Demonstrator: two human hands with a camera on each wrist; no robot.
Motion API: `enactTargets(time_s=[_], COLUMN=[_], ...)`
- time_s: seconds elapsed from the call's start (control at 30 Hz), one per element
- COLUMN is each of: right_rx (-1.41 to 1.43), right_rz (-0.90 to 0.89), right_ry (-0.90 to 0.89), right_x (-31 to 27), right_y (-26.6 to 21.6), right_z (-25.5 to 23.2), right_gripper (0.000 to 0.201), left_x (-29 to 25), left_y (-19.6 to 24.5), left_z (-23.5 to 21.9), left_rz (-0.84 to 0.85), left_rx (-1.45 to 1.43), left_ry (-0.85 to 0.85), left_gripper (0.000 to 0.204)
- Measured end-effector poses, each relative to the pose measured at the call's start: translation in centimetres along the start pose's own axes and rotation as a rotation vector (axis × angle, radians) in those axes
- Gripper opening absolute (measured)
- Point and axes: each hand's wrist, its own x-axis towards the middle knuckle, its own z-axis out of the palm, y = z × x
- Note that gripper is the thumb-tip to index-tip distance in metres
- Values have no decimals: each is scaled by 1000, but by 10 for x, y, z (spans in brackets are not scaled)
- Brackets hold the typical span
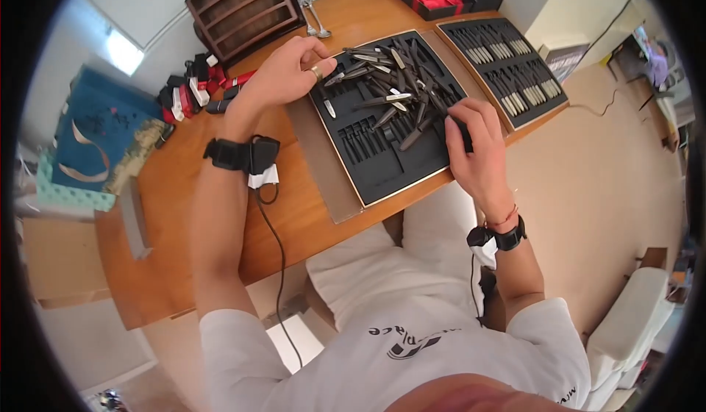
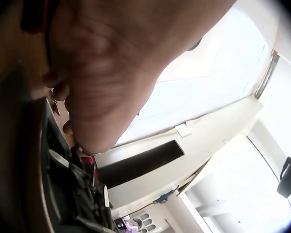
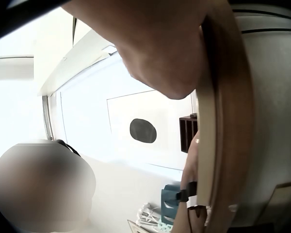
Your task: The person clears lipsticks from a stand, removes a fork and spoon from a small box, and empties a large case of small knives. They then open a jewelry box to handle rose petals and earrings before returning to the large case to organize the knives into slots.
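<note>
A black compartment tray (image 1: 375, 173) lies at an angle near the table's front edge, with a loose heap of dark-handled cutlery (image 1: 401, 81) over its upper part. My left hand (image 1: 283, 72), a ring on one finger, grips the tray's upper left rim. At the opposite side, the bent fingers of my right hand (image 1: 478, 151) hold the lower right corner; the fingertips are partly hidden. In the left wrist view, the left hand (image 2: 104, 82) is beside cutlery pieces (image 2: 106, 199). The right wrist view shows the right hand (image 3: 160, 58) against a light edge, its fingers hidden.
Right of the tray, a second black tray (image 1: 507, 70) holds cutlery in rows. Behind stand a wooden rack (image 1: 243, 11), two metal utensils (image 1: 316, 19) and a black box with red cloth (image 1: 437, 0). Red and black bundles (image 1: 187, 92) and a blue bag (image 1: 103, 118) are at left.
</note>
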Motion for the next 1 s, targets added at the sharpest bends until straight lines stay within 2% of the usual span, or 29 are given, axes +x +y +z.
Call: enactTargets(time_s=[0.1,0.13,0.23,0.37,0.43,0.47,0.53,0.57,0.6,0.67,0.73,0.8,0.93,1.0], right_rx=[34,36,53,58,47,62,54,54,69,55,66,58,56,68], right_rz=[4,-21,-54,-59,-61,-53,-53,-53,-50,-49,-56,-50,-72,-68], right_ry=[52,51,52,54,66,66,78,91,93,88,89,80,41,54], right_x=[-1,-1,-1,-4,-2,-2,-4,-5,-4,-4,-2,-4,-4,-4], right_y=[1,2,4,7,7,9,9,9,9,9,10,10,11,11], right_z=[1,1,-1,2,2,3,4,5,6,6,8,7,6,6], right_gripper=[18,18,17,16,15,15,15,16,16,17,17,17,16,17], left_x=[-4,-4,-3,-8,-19,-25,-37,-42,-45,-52,-50,-48,-47,-47], left_y=[28,34,46,51,58,58,56,76,73,58,76,84,50,63], left_z=[2,1,3,3,-6,-11,-25,-25,-17,5,14,17,30,24], left_rz=[100,108,-4,64,-117,-130,-347,-401,-411,-277,-328,-527,-456,-454], left_rx=[218,237,287,316,250,260,53,81,93,-102,-140,-27,-55,37], left_ry=[63,51,-64,-95,78,71,149,92,93,177,204,150,158,98], left_gripper=[25,25,21,21,17,17,16,18,18,20,20,20,26,24])
